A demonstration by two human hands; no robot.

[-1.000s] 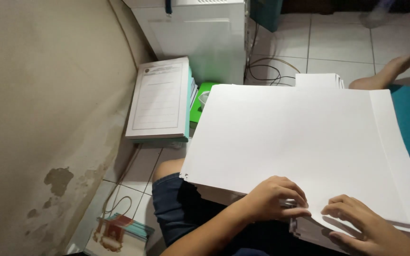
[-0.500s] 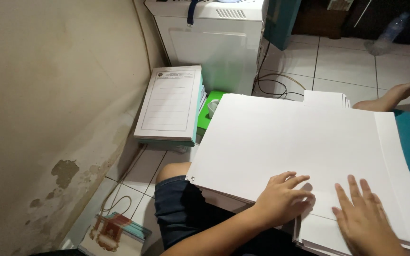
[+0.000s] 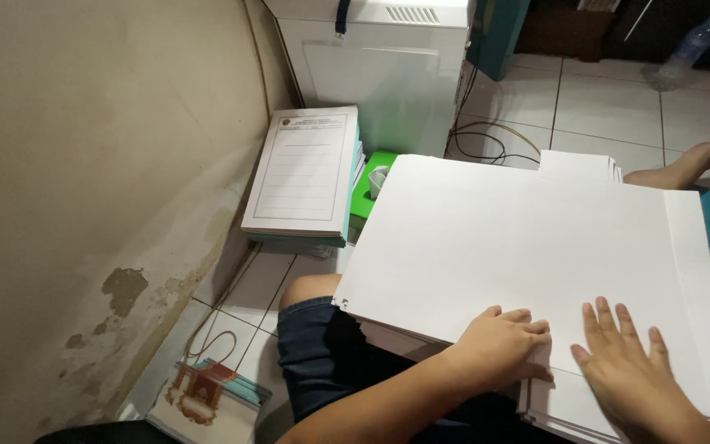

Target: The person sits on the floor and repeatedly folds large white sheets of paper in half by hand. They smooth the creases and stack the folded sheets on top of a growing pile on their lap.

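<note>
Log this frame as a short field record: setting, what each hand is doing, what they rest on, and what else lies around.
setting: person seated on a tiled floor beside a stained wall
left hand: left hand curled, palm down on the white sheets
right hand: right hand flat, fingers spread, on the same sheets
work surface: stack of large white paper across the lap
nearby left: pile of printed forms on the floor, green object beside it
behind: white appliance with cables
far right: plastic bottle, bare foot

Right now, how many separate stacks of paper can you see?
3: the big stack under both hands, a printed stack by the wall, a small stack behind; others may be hidden.
</note>
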